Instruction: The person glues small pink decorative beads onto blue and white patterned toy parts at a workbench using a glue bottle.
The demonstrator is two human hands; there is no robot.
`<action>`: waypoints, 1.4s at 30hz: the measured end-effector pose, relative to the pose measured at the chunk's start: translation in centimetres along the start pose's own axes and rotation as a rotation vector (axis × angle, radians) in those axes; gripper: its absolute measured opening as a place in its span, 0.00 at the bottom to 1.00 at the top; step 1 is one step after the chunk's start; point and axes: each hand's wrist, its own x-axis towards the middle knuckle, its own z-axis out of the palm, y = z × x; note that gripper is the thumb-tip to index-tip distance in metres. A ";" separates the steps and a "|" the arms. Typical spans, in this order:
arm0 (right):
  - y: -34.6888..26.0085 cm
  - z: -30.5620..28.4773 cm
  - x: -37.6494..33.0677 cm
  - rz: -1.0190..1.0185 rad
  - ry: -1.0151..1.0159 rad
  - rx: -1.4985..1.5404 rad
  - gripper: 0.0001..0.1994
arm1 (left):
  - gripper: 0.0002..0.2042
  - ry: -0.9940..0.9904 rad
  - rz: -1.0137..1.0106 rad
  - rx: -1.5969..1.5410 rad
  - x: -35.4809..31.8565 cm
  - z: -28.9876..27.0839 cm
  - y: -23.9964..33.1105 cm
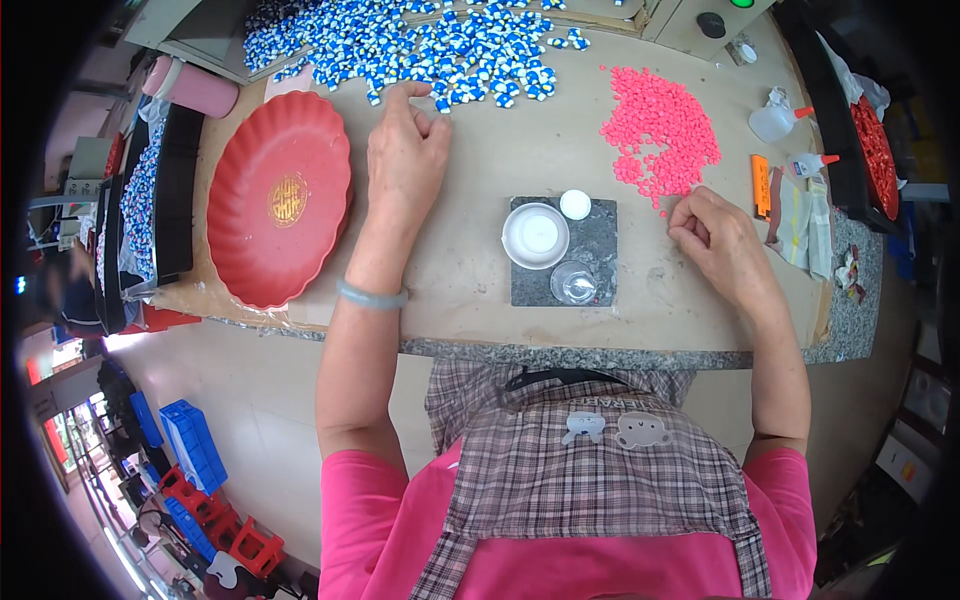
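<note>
My left hand (408, 150) rests with curled fingers at the near edge of a spread of small blue-and-white pieces (440, 50). Its index fingertip is close to one loose piece, and whether the hand grips anything is hidden. My right hand (722, 240) is closed in a pinch at the lower tip of a pile of small pink pieces (665, 130); what lies between its fingertips is too small to make out. Between the hands, a dark stone slab (528, 287) carries a shallow white dish (516, 250), a small white round lid (575, 205) and a small clear glass container (573, 283).
A red fluted tray (235, 190) lies beside my left forearm. Farther left stands a black bin (180, 190) near a pink bottle (190, 85). At right are glue bottles (772, 122), an orange packet (760, 185) and a black bin (835, 130) with red pieces.
</note>
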 end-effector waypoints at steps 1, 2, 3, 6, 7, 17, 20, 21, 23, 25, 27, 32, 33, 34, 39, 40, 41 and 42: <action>0.1 0.0 -0.1 -0.029 0.003 -0.002 0.04 | 0.13 -0.001 0.002 0.000 0.4 0.2 -0.1; 0.1 0.2 -0.2 -0.028 0.005 -0.001 0.04 | 0.13 0.006 -0.001 0.061 0.7 0.3 -0.2; 0.2 0.3 -0.4 -0.066 0.042 -0.020 0.04 | 0.13 0.011 -0.004 0.123 0.9 0.5 -0.1; 0.3 0.6 -0.6 -0.120 0.080 -0.056 0.04 | 0.13 -0.027 -0.010 0.224 1.7 0.8 -0.3; 0.4 0.6 -0.6 -0.138 0.079 -0.074 0.04 | 0.13 -0.032 -0.011 0.220 1.8 1.0 -0.5; -0.4 1.6 -1.3 -0.006 0.013 0.452 0.05 | 0.08 -0.047 0.169 0.358 1.6 1.3 -0.7; -0.7 2.1 -1.1 0.018 -0.049 0.693 0.04 | 0.07 -0.041 0.170 0.375 1.6 1.0 -1.0; -0.8 2.2 -1.2 0.021 -0.050 0.691 0.04 | 0.06 0.004 0.208 0.369 1.6 1.2 -1.2; -1.0 2.5 -1.3 0.092 -0.081 0.811 0.05 | 0.05 0.047 0.243 0.363 1.6 1.2 -1.6; -1.3 2.4 -1.0 0.091 -0.114 0.872 0.06 | 0.09 0.000 0.248 0.273 1.4 1.0 -1.7; -1.5 2.3 -0.7 0.095 -0.145 0.933 0.07 | 0.09 -0.012 0.175 0.183 0.7 0.3 -1.0; -2.6 2.1 -0.4 0.186 -0.270 1.056 0.12 | 0.10 -0.124 -0.133 -0.441 -1.7 -1.1 -0.1; -3.0 2.0 -0.3 0.190 -0.278 1.058 0.12 | 0.10 -0.124 -0.141 -0.439 -2.4 -1.6 0.6; -3.3 2.0 -0.3 0.196 -0.307 1.060 0.12 | 0.10 -0.149 -0.214 -0.593 -3.0 -1.9 1.2; -4.5 2.3 -0.2 0.204 -0.390 1.054 0.13 | 0.11 -0.191 -0.342 -0.879 -6.3 -2.5 2.1; -4.7 2.4 -0.1 0.202 -0.397 1.032 0.14 | 0.11 -0.218 -0.353 -0.922 -6.9 -2.6 2.2; -4.9 2.4 -0.1 0.200 -0.404 1.010 0.14 | 0.11 -0.245 -0.364 -0.964 -7.4 -2.7 2.3; -5.1 2.4 -0.1 0.201 -0.408 1.008 0.14 | 0.11 -0.254 -0.361 -0.961 -7.8 -2.8 2.5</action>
